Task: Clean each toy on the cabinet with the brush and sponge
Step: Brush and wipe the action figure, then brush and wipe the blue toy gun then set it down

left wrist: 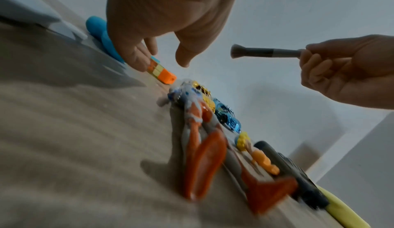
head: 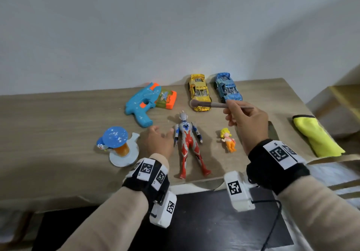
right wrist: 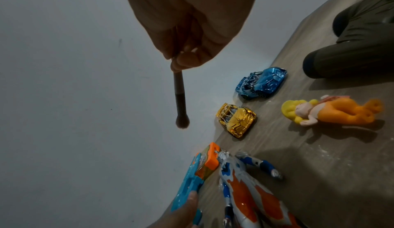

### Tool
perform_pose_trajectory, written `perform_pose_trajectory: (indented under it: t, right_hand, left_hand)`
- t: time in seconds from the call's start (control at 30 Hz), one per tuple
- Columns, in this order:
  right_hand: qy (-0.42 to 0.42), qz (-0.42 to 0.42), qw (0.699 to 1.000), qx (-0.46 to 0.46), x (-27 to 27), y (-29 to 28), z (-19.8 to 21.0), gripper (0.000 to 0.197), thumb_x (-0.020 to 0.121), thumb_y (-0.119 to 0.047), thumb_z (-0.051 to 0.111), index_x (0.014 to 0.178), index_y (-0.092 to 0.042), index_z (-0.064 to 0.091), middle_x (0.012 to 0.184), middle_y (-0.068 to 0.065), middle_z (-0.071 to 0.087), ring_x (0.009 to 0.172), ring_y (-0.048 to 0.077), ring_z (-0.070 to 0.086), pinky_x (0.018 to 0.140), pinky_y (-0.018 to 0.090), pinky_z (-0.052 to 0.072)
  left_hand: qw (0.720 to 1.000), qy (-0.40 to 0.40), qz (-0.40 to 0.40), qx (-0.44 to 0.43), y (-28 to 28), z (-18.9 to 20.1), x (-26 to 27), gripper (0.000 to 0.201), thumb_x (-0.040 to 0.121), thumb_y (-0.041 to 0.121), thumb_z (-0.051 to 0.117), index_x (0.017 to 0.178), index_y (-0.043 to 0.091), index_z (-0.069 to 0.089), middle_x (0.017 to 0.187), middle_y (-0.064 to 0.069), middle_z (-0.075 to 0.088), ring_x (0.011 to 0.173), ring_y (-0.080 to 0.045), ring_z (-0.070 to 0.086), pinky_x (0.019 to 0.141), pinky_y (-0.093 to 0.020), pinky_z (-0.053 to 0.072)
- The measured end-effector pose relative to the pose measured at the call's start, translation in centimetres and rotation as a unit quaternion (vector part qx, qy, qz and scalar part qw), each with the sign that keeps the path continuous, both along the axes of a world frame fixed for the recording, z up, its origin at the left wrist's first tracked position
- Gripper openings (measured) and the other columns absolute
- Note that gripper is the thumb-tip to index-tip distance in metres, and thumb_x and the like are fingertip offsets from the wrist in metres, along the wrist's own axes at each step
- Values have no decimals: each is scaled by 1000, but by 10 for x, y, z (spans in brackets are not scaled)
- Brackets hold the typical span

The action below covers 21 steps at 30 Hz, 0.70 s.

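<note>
Yellow cloth (head: 317,136) right of doll (head: 228,139), cars (head: 199,92) behind.

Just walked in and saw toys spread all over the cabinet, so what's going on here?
A person is cleaning toys. Their right hand holds a small brush in the air above the yellow car. The left hand is open and empty, hovering between the water gun and the hero figure lying flat on the cabinet. The brush touches no toy yet.

bare cabinet top (head: 48,118) left – toys crowd centre: water gun (head: 143,102), figure (head: 190,143), cars behind.
</note>
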State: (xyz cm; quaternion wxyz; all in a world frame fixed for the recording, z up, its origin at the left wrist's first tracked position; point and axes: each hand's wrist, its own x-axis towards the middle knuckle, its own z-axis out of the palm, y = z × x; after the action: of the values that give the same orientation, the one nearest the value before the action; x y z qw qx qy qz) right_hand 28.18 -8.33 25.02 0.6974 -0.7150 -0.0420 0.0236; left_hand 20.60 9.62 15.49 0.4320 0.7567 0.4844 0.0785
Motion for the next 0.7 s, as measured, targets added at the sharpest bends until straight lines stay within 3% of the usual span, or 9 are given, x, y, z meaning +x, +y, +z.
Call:
perform_pose_trajectory:
  t: [0.07, 0.27, 0.4, 0.53, 0.6, 0.7]
  right_hand:
    - [-4, 15, 1000, 6, 5, 2, 3, 18, 88, -18, 61, 95, -4, 69, 71, 7, 66, 58, 11, 55, 51, 23, 46]
    - [-8, 57, 998, 4, 22, 1, 3, 18, 88, -20, 60, 93, -6, 69, 71, 5, 67, 58, 10, 55, 50, 21, 46]
    - [6, 78, 997, -4, 32, 0, 2, 17, 88, -21, 59, 91, -8, 69, 72, 4, 66, 58, 7, 55, 52, 20, 48]
    - [14, 87, 996, -1, 42, -1, -2, 15, 88, -19, 59, 91, -8, 69, 72, 5, 66, 58, 9, 56, 52, 21, 48]
    - [16, 88, 996, 6, 47, -1, -3, 14, 88, -18, 60, 90, -8, 70, 71, 5, 66, 57, 9, 55, 50, 20, 48]
    - [24, 88, 996, 16, 53, -1, -5, 13, 87, -18, 61, 88, -9, 70, 68, 3, 66, 56, 9, 56, 49, 19, 47]
  left_hand:
    - [999, -27, 43, 4, 10, 4, 8, 54, 80, 43, 66, 126, 21, 50, 132, -7, 51, 119, -28, 50, 99, -40, 42]
    - [987, -62, 149, -1, 34, 13, 35, 63, 87, 20, 65, 140, 6, 34, 145, -15, 36, 134, -28, 34, 104, -34, 28]
    - [982, -25, 185, -14, 48, 6, 48, 66, 87, 23, 65, 139, -1, 34, 143, -19, 40, 131, -33, 41, 103, -38, 33]
    - [982, 55, 183, -4, 60, -3, 60, 55, 80, 32, 66, 122, 0, 50, 125, -20, 57, 115, -38, 54, 97, -44, 44]
    - [982, 71, 176, -6, 64, -4, 64, 44, 78, 27, 64, 114, 2, 55, 116, -18, 62, 107, -38, 59, 92, -41, 47]
    - [981, 66, 181, -14, 63, -3, 68, 39, 81, 22, 60, 115, 3, 54, 117, -18, 61, 108, -39, 58, 87, -39, 45]
